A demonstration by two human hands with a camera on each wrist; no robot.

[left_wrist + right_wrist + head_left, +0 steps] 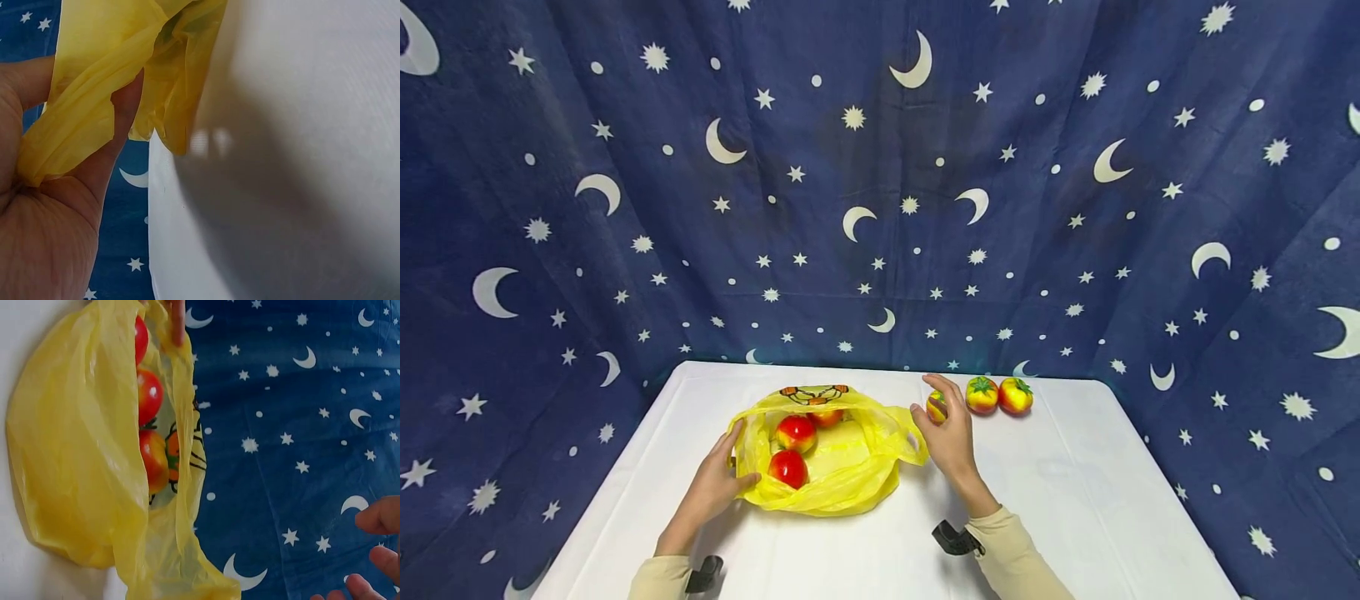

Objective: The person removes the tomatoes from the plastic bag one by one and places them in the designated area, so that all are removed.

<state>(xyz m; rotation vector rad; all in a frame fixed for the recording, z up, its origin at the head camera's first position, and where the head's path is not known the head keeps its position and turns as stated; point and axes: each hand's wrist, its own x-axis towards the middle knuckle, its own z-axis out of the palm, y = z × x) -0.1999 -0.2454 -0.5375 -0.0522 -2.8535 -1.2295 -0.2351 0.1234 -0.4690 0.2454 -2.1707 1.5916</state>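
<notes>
A yellow plastic bag (850, 492) lies on its base with its mouth spread open. Inside are several glossy red-and-yellow tomatoes, among them a tomato (788, 469) near the front rim and a tomato (154, 461) with a green stalk. My left hand (713, 479) holds the bag's left rim, the yellow plastic running across its palm in the left wrist view. Past the bag's right handle, my right hand (951, 437) is raised with fingers spread from the thumb. Another red-and-yellow tomato (936, 407) shows between that thumb and forefinger, partly hidden.
Two more tomatoes, a left one (982, 395) and a right one (1016, 396), sit side by side near the back edge, right of my right hand. The table (1075, 517) has a white cover. A dark blue curtain (880, 167) with moons and stars hangs behind.
</notes>
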